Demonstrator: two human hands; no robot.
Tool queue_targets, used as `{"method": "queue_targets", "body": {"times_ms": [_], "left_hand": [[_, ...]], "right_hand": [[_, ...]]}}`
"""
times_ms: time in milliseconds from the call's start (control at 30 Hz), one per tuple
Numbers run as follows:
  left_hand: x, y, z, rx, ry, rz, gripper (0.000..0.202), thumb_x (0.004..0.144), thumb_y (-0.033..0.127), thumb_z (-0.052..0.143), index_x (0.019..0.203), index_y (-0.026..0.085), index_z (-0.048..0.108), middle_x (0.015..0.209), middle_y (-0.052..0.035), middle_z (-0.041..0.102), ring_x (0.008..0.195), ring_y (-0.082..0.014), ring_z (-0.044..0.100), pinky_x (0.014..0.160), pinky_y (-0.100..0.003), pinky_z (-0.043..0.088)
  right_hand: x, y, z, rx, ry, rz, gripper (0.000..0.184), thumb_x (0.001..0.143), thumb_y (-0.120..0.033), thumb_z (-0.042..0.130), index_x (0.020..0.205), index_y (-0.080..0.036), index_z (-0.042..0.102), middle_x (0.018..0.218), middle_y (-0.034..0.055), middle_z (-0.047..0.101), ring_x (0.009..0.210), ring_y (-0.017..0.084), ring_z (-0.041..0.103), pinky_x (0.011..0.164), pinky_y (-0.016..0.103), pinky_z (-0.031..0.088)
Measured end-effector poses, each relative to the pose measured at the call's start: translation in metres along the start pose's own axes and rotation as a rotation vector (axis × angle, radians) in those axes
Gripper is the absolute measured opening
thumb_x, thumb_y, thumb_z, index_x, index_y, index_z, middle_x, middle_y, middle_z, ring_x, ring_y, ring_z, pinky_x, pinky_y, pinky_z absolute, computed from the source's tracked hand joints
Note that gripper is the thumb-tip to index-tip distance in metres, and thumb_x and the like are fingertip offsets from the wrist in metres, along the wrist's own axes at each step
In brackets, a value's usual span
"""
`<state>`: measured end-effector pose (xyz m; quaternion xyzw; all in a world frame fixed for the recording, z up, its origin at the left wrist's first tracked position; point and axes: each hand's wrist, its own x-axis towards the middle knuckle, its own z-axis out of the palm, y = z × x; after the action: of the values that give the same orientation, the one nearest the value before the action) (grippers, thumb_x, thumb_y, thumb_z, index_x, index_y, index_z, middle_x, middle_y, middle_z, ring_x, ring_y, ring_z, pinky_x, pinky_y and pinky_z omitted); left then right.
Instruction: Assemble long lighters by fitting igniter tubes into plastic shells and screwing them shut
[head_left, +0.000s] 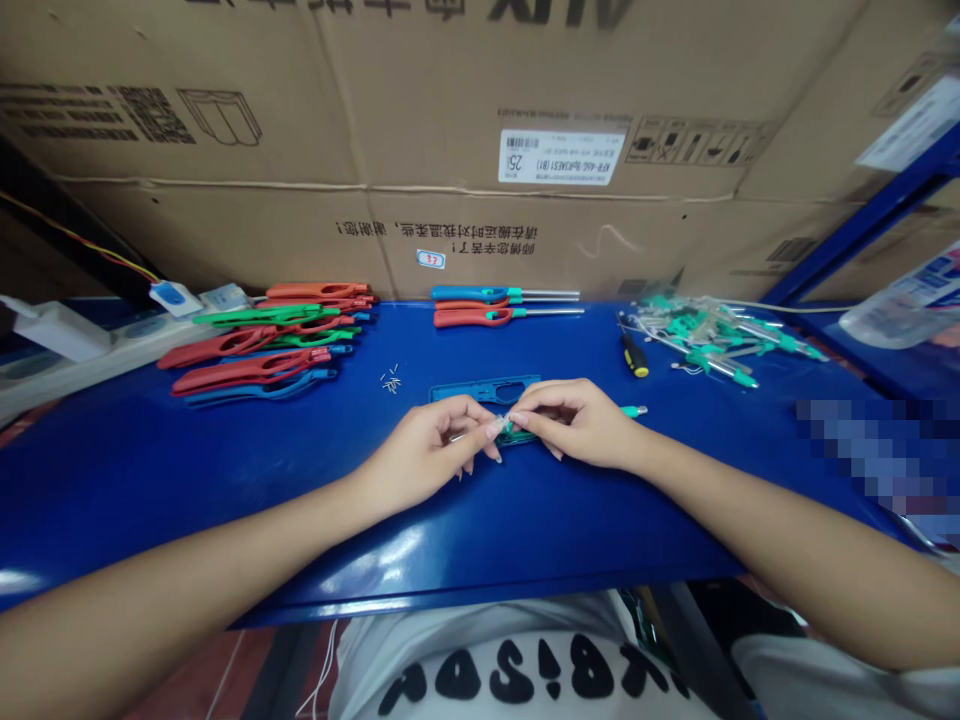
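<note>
Over the middle of the blue table, my left hand point(439, 447) and my right hand point(574, 422) meet fingertip to fingertip, both closed in a pinch. Between them is a lighter's inner assembly point(517, 436), green with a small clear part at the left fingertips. Fingers hide most of it. A green tip point(636, 411) with a bit of metal sticks out beyond my right hand. Just behind my hands lies an open blue lighter shell half point(469, 390), partly covered by the right fingers. Small screws point(391, 380) are scattered left of that shell.
Red, green and blue lighter shells point(259, 345) are piled at left beside a power strip point(120, 345). Several lighters with metal tubes point(506, 306) lie at the back. A screwdriver point(634, 352) and a heap of green-and-metal lighter parts point(712, 335) lie right. A cardboard box point(420, 120) stands behind.
</note>
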<state>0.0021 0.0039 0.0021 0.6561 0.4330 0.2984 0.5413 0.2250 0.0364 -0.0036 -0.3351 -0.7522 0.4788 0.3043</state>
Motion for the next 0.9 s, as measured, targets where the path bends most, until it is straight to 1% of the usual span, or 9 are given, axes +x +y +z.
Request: {"method": "queue_targets", "body": {"times_ms": [67,233,367,467,567,700,900], "left_hand": [[-0.0001,-0.0003,-0.0002,0.001,-0.001,0.0,0.029,0.093,0.042,0.061,0.099,0.014,0.064,0.082,-0.0048,0.072,0.058,-0.0097,0.056,0.054,-0.021,0.047],[0.0,-0.0004,-0.0004,0.0,0.011,-0.009,0.03,0.093,0.043,0.061,0.099,0.014,0.063,0.083,-0.0055,0.073,0.058,-0.0099,0.056,0.053,-0.021,0.048],[0.001,0.0004,0.0002,-0.006,0.011,-0.031,0.03,0.092,0.042,0.061,0.099,0.013,0.064,0.083,-0.0056,0.073,0.057,-0.0096,0.056,0.052,-0.02,0.047],[0.0013,0.0013,0.0026,-0.016,0.025,-0.023,0.028,0.091,0.04,0.062,0.097,0.013,0.065,0.082,-0.0052,0.073,0.056,-0.0092,0.054,0.051,-0.02,0.045],[0.0007,0.0017,0.0056,-0.017,0.044,-0.006,0.026,0.091,0.038,0.062,0.095,0.013,0.065,0.081,-0.0052,0.073,0.055,-0.009,0.054,0.051,-0.02,0.043],[-0.0001,0.001,0.0065,-0.002,0.052,-0.009,0.026,0.09,0.04,0.062,0.093,0.014,0.066,0.079,-0.005,0.073,0.055,-0.0095,0.055,0.051,-0.02,0.043],[0.0015,0.0018,0.0029,-0.046,0.038,-0.047,0.032,0.089,0.044,0.064,0.096,0.013,0.064,0.081,-0.0059,0.073,0.052,-0.0088,0.052,0.048,-0.02,0.043]], "right_hand": [[0.0001,0.0,-0.0009,0.021,-0.006,0.004,0.026,0.09,-0.04,0.066,0.091,-0.015,0.071,0.087,0.0038,0.066,0.044,0.005,0.053,0.04,0.02,0.042],[0.0009,0.0023,-0.0022,0.054,0.0,0.071,0.029,0.088,-0.044,0.068,0.087,-0.015,0.068,0.066,-0.0022,0.06,0.043,0.006,0.05,0.041,0.019,0.039],[0.0011,0.0031,-0.0009,0.029,0.005,0.098,0.033,0.088,-0.048,0.067,0.087,-0.015,0.068,0.069,-0.0001,0.064,0.043,0.006,0.048,0.04,0.02,0.037],[0.0008,0.0027,0.0003,0.022,0.012,0.103,0.033,0.088,-0.048,0.067,0.087,-0.015,0.069,0.069,0.0003,0.064,0.042,0.005,0.046,0.039,0.02,0.036],[0.0006,0.0017,0.0014,0.002,0.027,0.073,0.03,0.088,-0.044,0.067,0.085,-0.014,0.069,0.07,0.0008,0.063,0.043,0.005,0.046,0.04,0.02,0.035],[0.0006,0.0002,0.003,-0.053,0.042,0.015,0.026,0.089,-0.04,0.066,0.083,-0.015,0.07,0.073,0.002,0.064,0.046,0.005,0.046,0.041,0.019,0.035],[0.0009,0.003,0.0042,0.04,0.037,0.068,0.029,0.088,-0.044,0.066,0.084,-0.015,0.065,0.059,-0.0036,0.055,0.042,0.006,0.044,0.039,0.019,0.033]]}}
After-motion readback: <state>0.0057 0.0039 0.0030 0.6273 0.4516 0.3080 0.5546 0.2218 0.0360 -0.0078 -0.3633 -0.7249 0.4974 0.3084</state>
